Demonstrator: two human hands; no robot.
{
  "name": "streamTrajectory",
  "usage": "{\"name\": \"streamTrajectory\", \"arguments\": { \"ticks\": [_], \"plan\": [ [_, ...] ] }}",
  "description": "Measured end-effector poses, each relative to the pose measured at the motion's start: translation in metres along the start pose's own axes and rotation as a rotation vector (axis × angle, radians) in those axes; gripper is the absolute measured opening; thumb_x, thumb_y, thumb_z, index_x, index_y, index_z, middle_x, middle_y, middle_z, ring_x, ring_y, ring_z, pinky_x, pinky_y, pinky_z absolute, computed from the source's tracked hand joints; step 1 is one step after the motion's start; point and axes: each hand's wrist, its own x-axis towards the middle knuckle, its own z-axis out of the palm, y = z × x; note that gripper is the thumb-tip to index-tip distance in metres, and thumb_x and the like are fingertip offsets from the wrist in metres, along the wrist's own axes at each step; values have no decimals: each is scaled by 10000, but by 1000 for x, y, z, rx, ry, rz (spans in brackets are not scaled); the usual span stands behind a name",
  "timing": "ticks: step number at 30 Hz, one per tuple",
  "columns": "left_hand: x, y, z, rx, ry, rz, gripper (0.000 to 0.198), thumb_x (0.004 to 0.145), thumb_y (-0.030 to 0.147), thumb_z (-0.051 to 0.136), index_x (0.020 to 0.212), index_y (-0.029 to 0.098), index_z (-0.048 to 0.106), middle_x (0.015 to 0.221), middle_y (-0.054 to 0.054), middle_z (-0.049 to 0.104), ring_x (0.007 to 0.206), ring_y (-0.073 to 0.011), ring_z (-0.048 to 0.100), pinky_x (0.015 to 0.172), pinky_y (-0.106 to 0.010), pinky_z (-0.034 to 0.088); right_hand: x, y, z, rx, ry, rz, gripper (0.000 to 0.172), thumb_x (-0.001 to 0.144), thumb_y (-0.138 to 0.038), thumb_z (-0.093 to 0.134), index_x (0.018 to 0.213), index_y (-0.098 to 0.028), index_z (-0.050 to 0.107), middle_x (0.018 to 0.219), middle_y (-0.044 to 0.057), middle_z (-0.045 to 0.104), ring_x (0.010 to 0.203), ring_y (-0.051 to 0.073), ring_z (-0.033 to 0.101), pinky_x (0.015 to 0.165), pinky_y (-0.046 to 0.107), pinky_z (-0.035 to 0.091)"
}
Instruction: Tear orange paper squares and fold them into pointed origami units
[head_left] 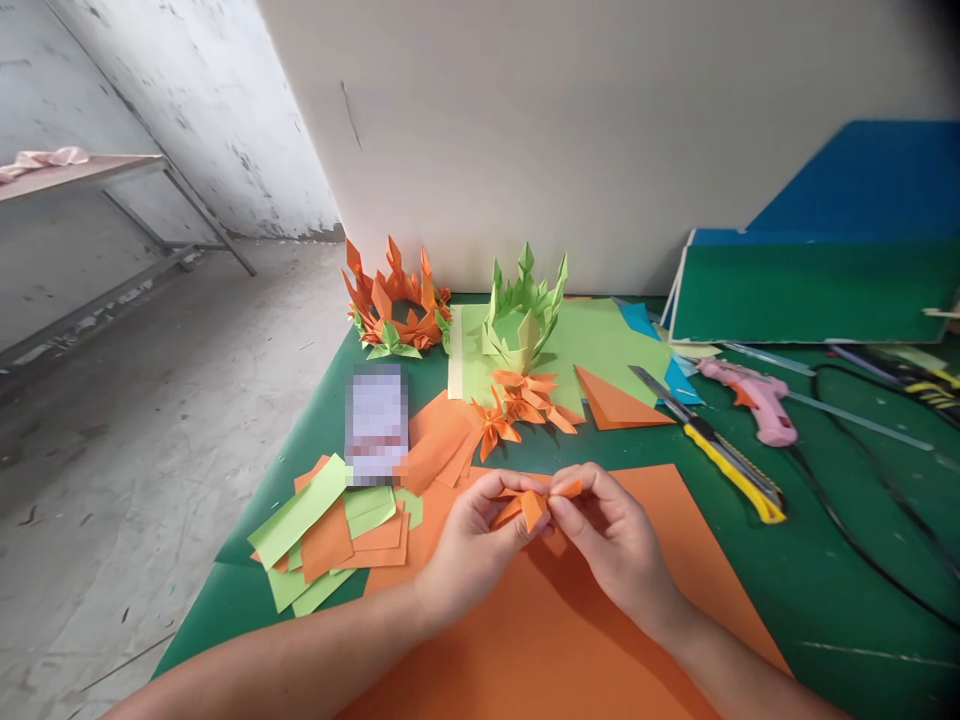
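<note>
Both hands meet over a large orange paper sheet (600, 640) and pinch one small folded orange paper flower (533, 508). My left hand (480, 540) is closed on its left side, thumb in front. My right hand (611, 535) pinches a petal at its right side between thumb and fingers. Just beyond the hands lie several finished orange paper flowers (496, 425). A green paper crown (523, 325) stands behind them, and an orange paper crown (394, 300) with green leaves sits to its left.
Cut paper pieces (307, 520) are piled at left, near a blurred-out rectangular object (376, 420). To the right lie a folded orange triangle (619, 403), a yellow utility knife (720, 460) and a pink glue gun (757, 395) with its black cord. Green and blue boards (810, 290) lean behind.
</note>
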Motion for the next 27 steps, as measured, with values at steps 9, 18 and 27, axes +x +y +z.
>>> {"name": "streamTrajectory", "arguments": {
  "ticks": [9, 18, 27],
  "plan": [
    [0, 1, 1, 72, 43, 7, 262, 801, 243, 743, 900, 196, 505, 883, 24, 588, 702, -95, 656, 681, -233, 541, -1, -1, -2, -50, -23, 9, 49, 968, -289, 512, 974, -263, 554, 863, -14, 549, 681, 116, 604, 603, 231, 519],
    [2, 0, -5, 254, 19, 18, 152, 818, 175, 695, 875, 190, 555, 912, 5, 636, 895, -118, 637, 767, -209, 524, 2, -8, -2, -370, -147, -253, 286, 902, -172, 567, 1158, -295, 595, 1024, 29, 546, 966, 171, 558, 872, 297, 490],
    [1, 11, 0, 135, -10, -123, 255, 787, 278, 766, 860, 158, 553, 829, 11, 644, 659, -79, 658, 677, -212, 534, 2, -6, -6, -275, -130, -216, 101, 966, -218, 498, 953, -260, 589, 912, 8, 544, 848, 150, 555, 753, 269, 483]
  ]
}}
